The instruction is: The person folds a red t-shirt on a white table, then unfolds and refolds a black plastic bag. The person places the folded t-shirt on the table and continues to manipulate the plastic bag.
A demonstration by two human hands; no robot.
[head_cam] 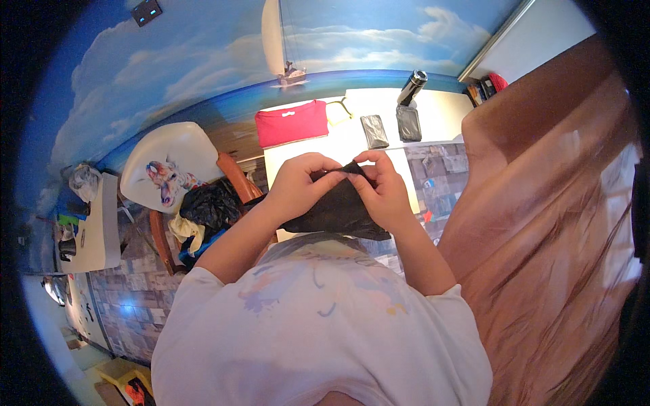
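My left hand and my right hand pinch the top edge of a black pliable item between thumbs and fingers. It hangs below my hands in front of my shirt; whether it is cloth or thin plastic I cannot tell. The pinching fingertips almost meet. Beyond them, on the white table, lies a folded red garment with a pale neck label. A yellow-and-black strap or hanger end sticks out beside it. Two flat, shiny dark packets, the left one and the right one, lie farther right.
A black-and-silver vacuum flask stands behind the packets. To my left, a white giraffe-print chair holds a crumpled black heap and a cream cloth. Brown fabric covers a large surface on my right.
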